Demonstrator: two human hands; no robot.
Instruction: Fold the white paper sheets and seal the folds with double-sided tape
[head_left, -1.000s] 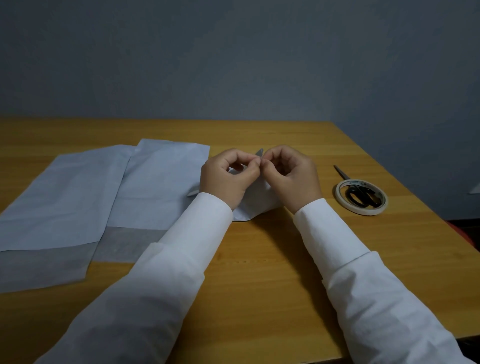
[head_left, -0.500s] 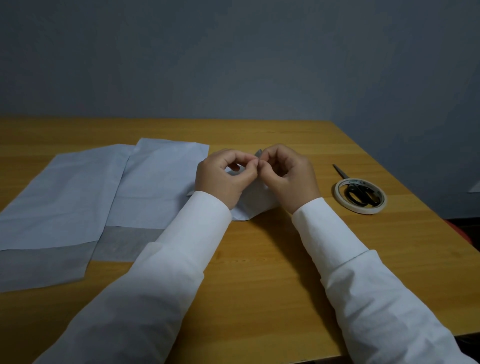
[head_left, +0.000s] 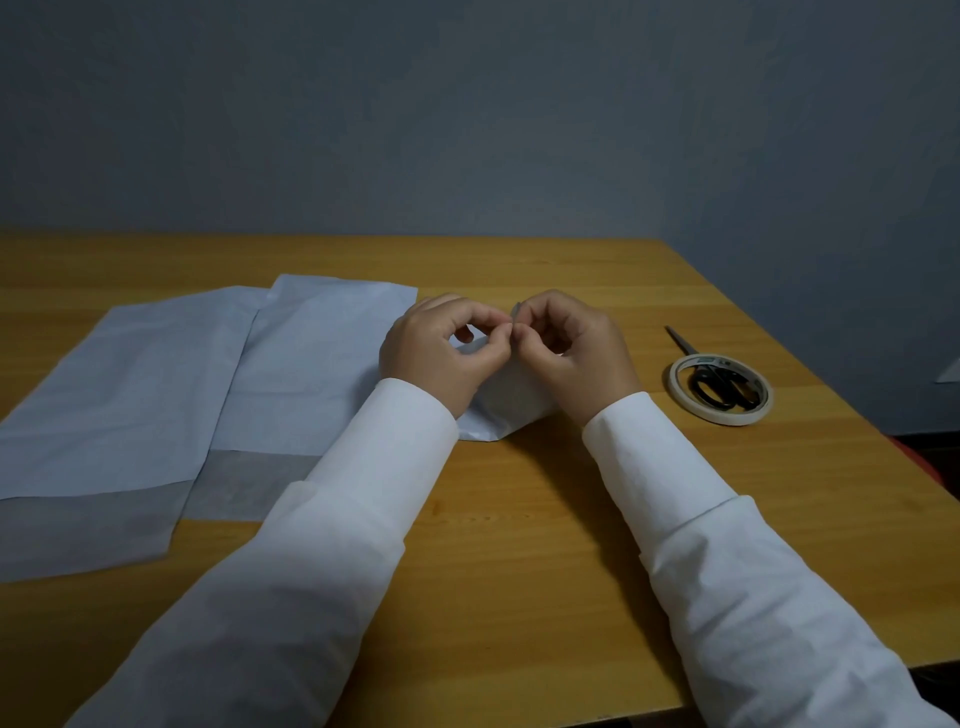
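My left hand and my right hand meet fingertip to fingertip over a small folded white paper in the middle of the table. Both pinch a tiny piece between thumb and forefinger, probably a tape strip; it is too small to tell. The folded paper lies under my hands, and only its near part shows. Two larger folded white sheets lie flat to the left, one overlapping the other. A roll of tape lies to the right.
Black-handled scissors rest inside and across the tape roll. The wooden table ends at the right edge close beyond the roll, and a grey wall stands behind. White sleeves cover both forearms.
Both hands have shifted very slightly left and away from me, with the fingertips still pressed together. The papers, tape roll and scissors have not moved.
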